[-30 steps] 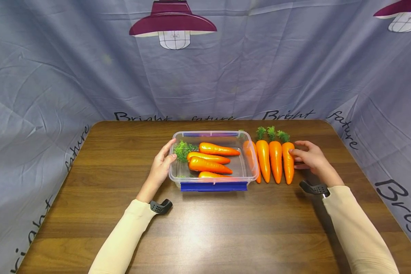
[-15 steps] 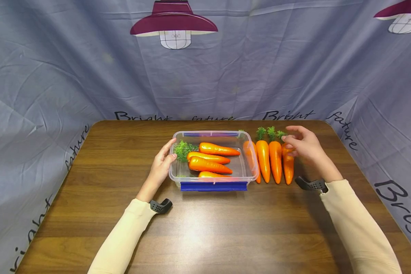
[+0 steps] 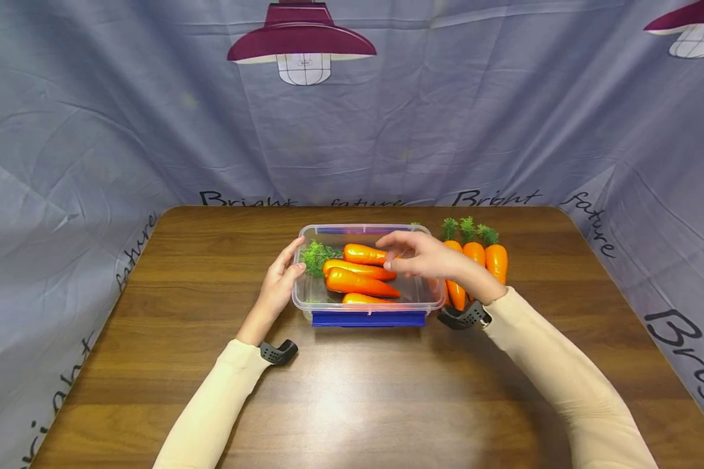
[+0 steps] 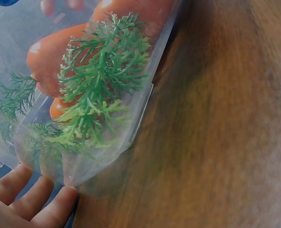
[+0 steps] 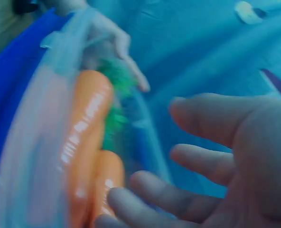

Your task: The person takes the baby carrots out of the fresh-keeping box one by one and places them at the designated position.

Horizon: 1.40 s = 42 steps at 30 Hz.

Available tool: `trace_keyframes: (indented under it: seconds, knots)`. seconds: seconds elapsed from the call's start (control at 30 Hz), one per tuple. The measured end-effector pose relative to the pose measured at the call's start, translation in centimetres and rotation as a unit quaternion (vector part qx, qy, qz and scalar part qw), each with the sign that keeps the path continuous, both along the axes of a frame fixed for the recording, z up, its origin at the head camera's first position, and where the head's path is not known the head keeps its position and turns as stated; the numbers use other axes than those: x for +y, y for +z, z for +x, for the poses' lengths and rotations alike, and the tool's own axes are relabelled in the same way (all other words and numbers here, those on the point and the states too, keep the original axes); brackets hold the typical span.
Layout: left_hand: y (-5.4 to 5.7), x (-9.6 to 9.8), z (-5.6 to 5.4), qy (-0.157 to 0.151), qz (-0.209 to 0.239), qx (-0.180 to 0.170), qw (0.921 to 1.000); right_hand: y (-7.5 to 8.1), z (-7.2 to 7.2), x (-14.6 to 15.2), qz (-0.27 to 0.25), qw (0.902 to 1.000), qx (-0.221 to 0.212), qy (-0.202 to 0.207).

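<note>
**Right hand holds nothing over the box**

Its fingers are loose and apart, above the box's right part. The left hand touches the box's left end, as if to steady it. Inside, the carrots lie long ways left to right, fat ends left. They look smooth, hard and light, so they may slip. The fat part seems best to hold; the leaves look bendy. Right of the box, loose carrots lie side by side on the table, pointing near, leaves far.
</note>
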<state>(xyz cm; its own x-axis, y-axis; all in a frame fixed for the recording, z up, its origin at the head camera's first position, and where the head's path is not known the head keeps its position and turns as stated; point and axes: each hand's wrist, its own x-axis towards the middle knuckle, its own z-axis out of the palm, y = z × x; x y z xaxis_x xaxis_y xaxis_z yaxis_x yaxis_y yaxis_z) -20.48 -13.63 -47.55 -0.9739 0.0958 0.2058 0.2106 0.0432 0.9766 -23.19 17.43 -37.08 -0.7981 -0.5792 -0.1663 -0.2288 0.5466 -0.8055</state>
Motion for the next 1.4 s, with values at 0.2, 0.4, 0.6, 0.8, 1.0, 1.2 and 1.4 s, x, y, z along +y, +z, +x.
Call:
trace_keyframes:
  seconds: [0.2,0.4,0.6,0.8,1.0,1.2,1.4]
  knots:
    - [-0.1,0.0,-0.1,-0.008,-0.004,0.004,1.0000,-1.9,0.0,-2.3,0.064,0.9941,-0.034,0.081]
    - [0.0,-0.2,-0.2,-0.005,-0.003,0.007,1.0000,-2.7,0.3,-2.8,0.062,0.9897,-0.052,0.119]
    - [0.3,-0.3,-0.3,-0.004,-0.005,0.007,1.0000,-3.4,0.2,-2.8,0.050,0.9822,-0.074,0.165]
    - [0.1,-0.3,-0.2,-0.003,-0.014,-0.001,0.9999,-4.1,-0.5,-2.8,0.059,0.9727,-0.092,0.205]
    - [0.1,-0.1,0.0,-0.001,-0.009,0.000,1.0000,-4.3,-0.8,-2.4,0.029,0.9692,-0.138,0.202]
    - [-0.1,0.0,0.0,0.001,-0.003,0.005,1.0000,-4.2,-0.9,-1.8,-0.080,0.9675,-0.196,0.138]
    - [-0.2,-0.1,0.0,0.000,-0.002,0.009,1.0000,-3.7,-0.9,-1.0,-0.211,0.9424,-0.253,0.060]
